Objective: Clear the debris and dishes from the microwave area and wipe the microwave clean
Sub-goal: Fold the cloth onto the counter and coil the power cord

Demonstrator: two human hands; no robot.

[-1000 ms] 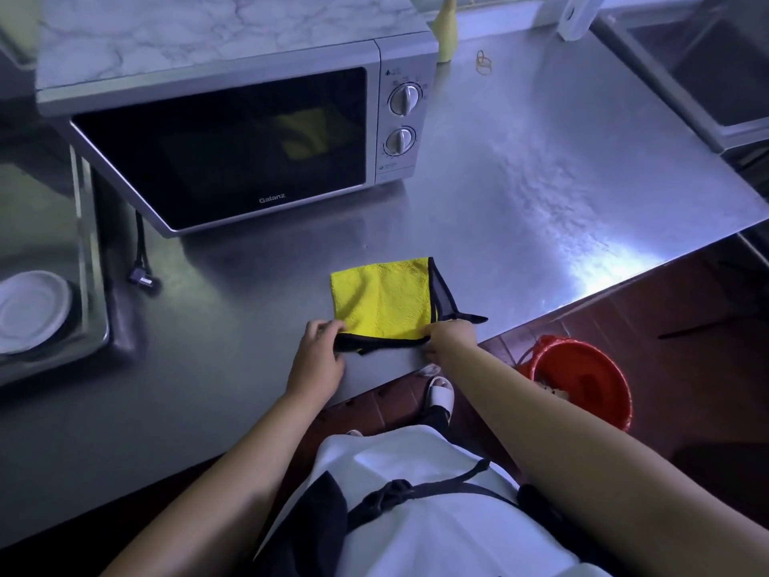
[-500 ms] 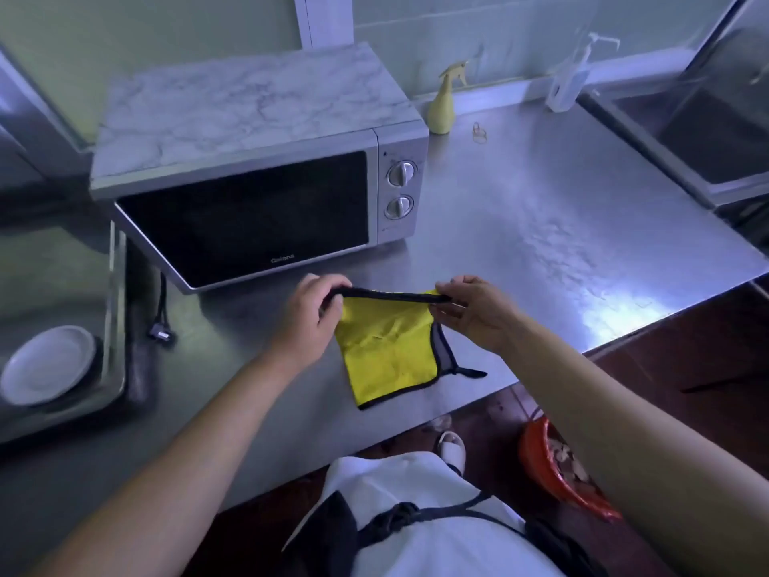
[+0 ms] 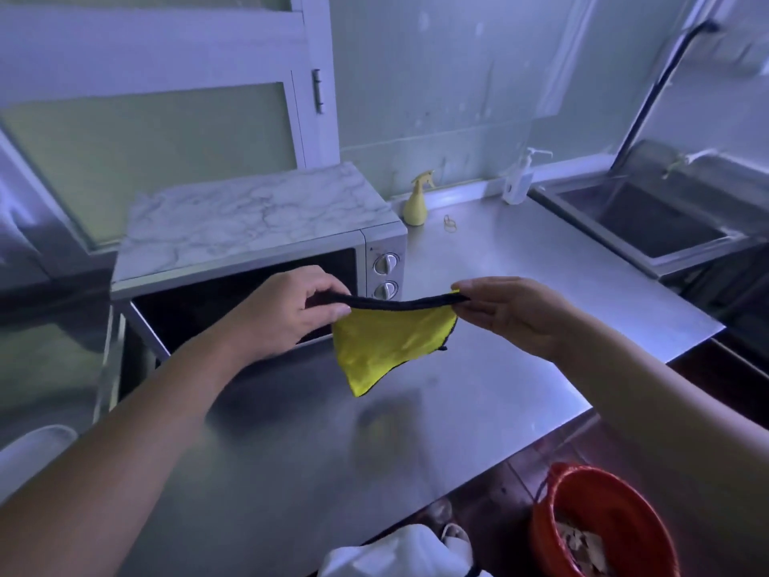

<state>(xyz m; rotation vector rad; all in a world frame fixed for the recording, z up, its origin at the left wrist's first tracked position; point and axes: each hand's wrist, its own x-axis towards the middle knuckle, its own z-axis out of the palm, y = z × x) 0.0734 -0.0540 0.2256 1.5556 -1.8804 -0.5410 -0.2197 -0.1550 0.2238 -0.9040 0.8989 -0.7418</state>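
Left hand [image 3: 287,314] and right hand [image 3: 512,314] each pinch a top corner of the yellow cloth [image 3: 387,347], fingers [image 3: 333,312] curled on its black edge. It hangs above the table [image 3: 499,368], in front of the microwave [image 3: 249,218]. Prob. best: fold to a flat pad before wiping.

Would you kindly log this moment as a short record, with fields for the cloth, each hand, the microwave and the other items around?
yellow cloth: held up over the counter, hanging in front of the microwave
left hand: pinches the dark top edge, left end
right hand: pinches the same edge, right end
microwave: door appears closed
back of counter: yellow spray bottle, white pump bottle
floor: red bucket holding scraps
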